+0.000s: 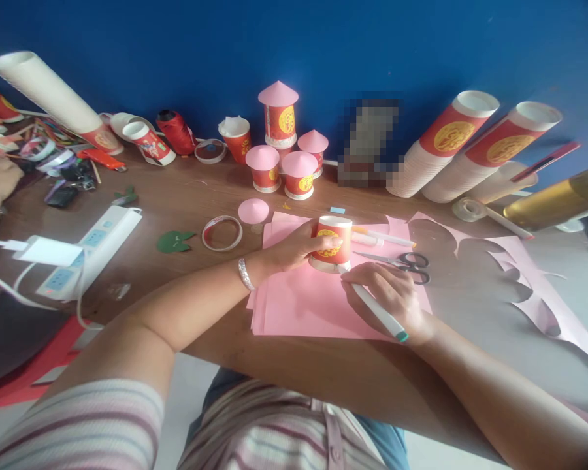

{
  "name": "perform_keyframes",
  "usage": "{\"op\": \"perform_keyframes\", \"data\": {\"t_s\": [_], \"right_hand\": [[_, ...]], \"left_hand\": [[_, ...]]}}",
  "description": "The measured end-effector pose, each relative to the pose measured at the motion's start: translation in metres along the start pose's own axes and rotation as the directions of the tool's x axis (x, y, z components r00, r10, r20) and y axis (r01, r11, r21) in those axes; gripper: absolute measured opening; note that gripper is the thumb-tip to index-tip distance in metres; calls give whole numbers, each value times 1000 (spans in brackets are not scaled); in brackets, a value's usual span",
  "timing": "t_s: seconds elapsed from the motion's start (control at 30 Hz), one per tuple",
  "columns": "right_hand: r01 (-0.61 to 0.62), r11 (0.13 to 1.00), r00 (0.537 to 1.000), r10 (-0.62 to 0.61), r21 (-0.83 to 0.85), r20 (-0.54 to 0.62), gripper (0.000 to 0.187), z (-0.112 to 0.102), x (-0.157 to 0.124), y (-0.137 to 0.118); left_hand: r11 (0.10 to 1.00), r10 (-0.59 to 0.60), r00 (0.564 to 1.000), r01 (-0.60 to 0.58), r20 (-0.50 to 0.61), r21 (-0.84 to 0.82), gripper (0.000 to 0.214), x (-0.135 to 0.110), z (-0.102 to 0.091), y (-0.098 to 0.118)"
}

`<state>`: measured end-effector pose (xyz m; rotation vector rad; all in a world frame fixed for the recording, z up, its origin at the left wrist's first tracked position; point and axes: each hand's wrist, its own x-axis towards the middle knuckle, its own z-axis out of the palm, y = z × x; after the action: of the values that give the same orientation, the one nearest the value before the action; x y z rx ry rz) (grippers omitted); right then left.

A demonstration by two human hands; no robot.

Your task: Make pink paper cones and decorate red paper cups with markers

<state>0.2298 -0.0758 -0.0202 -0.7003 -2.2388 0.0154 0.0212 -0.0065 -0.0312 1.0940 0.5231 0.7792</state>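
I am holding the red-and-white round paper cup (343, 253) in the left hand (298, 246), over pink paper sheets (294, 310), and pinching a white, green-ended marker (378, 313) in the right hand (396, 294), perhaps risking a stray line if the cup is slipping.

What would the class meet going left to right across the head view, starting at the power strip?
Power strip, green paper cutout, white ring, held red cup, scissors, tape roll, gold cylinder.
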Motion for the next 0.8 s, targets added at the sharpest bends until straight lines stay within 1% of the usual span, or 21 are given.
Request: {"op": "perform_keyframes", "data": {"t_s": [0.23,0.37,0.63,0.8], "right_hand": [[37,999,999,-36,33,-32,20,-3,5,-3],[39,999,999,-38,24,-16,19,-4,5,-3],[42,999,999,-42,12,-14,18,-2,4,-1],[23,1000,1000,-23,15,0,20,-3,5,-1]], "left_hand": [[1000,9,1000,-9,24,-15,33,0,-1,-1],[1000,-3,1000,3,21,-5,36,0,0,0],[1000,25,999,-24,31,-13,34,2,-2,-2],[1000,11,1000,-11,24,-4,35,2,-2,-2]]}}
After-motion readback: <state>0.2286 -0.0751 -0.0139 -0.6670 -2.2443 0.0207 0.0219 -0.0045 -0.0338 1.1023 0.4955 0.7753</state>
